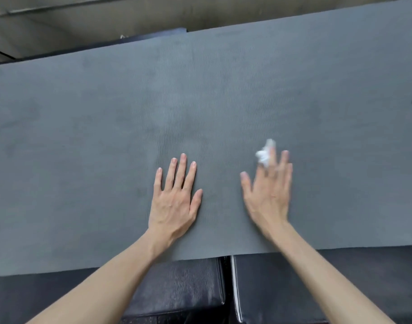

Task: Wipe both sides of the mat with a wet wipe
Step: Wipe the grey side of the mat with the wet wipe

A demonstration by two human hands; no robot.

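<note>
Left grip lies flat, fingers straight, pinning the wide grey textured foam mat. At its three o'clock, the blurred right grip presses a crumpled white wet wipe under extended fingers. The mat looks light and floppy; lift by its six o'clock edge to flip.

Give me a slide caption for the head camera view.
Left hand flat on grey mat, right hand pressing white wipe.

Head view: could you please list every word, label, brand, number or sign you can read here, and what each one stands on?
None: no readable text in this view.
The grey mat shows only a fine ribbed texture, no print.
The white wet wipe under the right hand is blurred and shows no marking.
The dark benches below show no label.
</note>
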